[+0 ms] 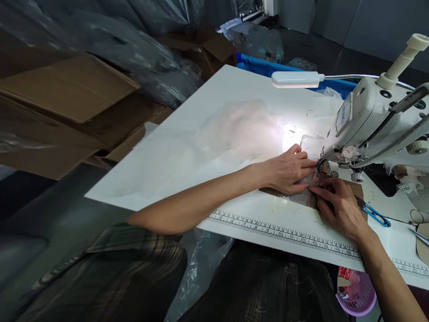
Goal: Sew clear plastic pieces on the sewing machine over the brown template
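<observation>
At the right of the head view stands a white sewing machine (pixel 365 112), its presser foot (pixel 320 165) down near my fingertips. My left hand (pixel 290 172) lies flat with its fingers stretched toward the foot, pressing on a thin sheer piece of fabric (pixel 305 180). Just in front of the foot, my right hand (pixel 338 203) pinches the near edge of that fabric between thumb and fingers. Beneath the hands is a brown flat piece (pixel 357 191). Blue-handled thread snips (pixel 377 215) lie beside my right hand. The fabric's far part is washed out by lamp glare.
A white lamp (pixel 296 79) hangs over the white table (pixel 201 134). A printed ruler (pixel 278 230) runs along the front edge. Cardboard boxes (pixel 67 89) stand at the left. A purple basket (pixel 360 299) sits below the table, and metal tweezers (pixel 418 235) lie far right.
</observation>
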A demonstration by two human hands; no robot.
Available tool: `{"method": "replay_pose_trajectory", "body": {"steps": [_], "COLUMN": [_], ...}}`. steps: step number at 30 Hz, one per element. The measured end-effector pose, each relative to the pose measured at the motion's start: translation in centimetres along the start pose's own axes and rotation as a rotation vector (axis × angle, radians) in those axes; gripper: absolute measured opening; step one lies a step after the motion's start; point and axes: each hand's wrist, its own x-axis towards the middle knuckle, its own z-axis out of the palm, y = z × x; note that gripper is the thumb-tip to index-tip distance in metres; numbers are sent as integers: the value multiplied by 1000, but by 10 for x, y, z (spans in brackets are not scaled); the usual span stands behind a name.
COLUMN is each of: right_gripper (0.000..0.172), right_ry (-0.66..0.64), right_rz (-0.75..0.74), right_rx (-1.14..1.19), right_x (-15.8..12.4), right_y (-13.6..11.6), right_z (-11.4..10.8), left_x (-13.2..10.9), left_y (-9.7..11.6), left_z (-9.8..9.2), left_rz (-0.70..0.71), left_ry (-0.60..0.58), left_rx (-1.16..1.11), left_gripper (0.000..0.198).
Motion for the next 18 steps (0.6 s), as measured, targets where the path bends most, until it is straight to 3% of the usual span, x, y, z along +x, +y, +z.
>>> {"method": "replay_pose_trajectory", "body": {"steps": [4,11,15,18], "right_gripper": [33,33,36,40], "right_ry": [-7,149,111,44], "right_rz": [34,235,177,104], "right_rx": [95,188,158,100], "right_x": [0,-1,0,2], "right_y": [1,9,11,14], "right_z": [-2,3,2,2], "left_x": [-1,-1,-2,-11], "left_y": [3,7,11,15], "left_z": [-5,-12,-24,-28], "left_rz": [8,15,8,47], "left_ry": [-7,7,60,45], "left_rx": [-7,2,-2,-142], "left_gripper": [35,34,19,19]}}
